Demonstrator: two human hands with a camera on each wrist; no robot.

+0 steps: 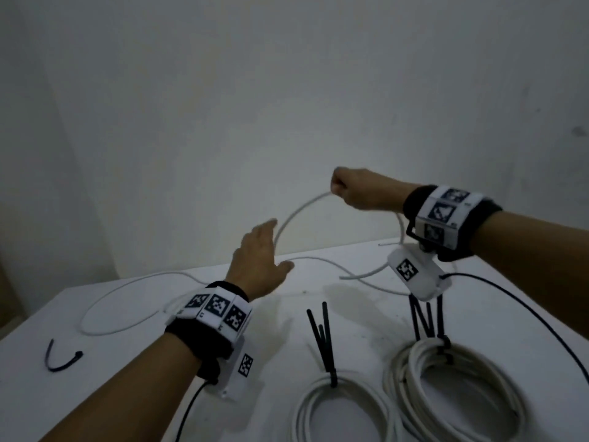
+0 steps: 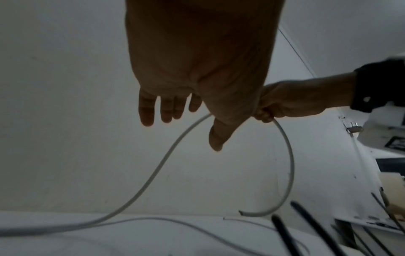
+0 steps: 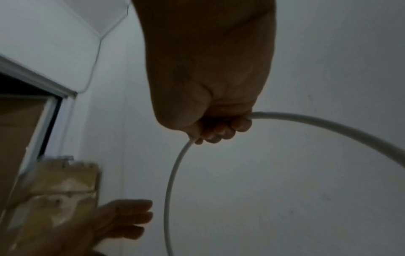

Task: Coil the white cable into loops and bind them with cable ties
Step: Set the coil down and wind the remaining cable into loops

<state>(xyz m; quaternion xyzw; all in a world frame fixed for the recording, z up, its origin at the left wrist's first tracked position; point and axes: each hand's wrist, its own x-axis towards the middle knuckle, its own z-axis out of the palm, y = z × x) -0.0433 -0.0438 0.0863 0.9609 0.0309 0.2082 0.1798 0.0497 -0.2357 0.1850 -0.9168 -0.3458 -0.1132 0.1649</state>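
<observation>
the right hand [image 1: 360, 189], right of centre in the head view, is gripping the white cable [image 1: 296, 215] in a closed fist, lifting an arch of it above the white table [image 1: 153, 362]. the left hand [image 1: 258, 263], at centre, is hovering just beside the arch with fingers straight, holding nothing. the cable's slack is trailing left across the table. two bound coils [image 1: 459, 387] with black cable ties [image 1: 322, 336] are lying at lower right; a loose tie [image 1: 62, 362] is lying at lower left.
</observation>
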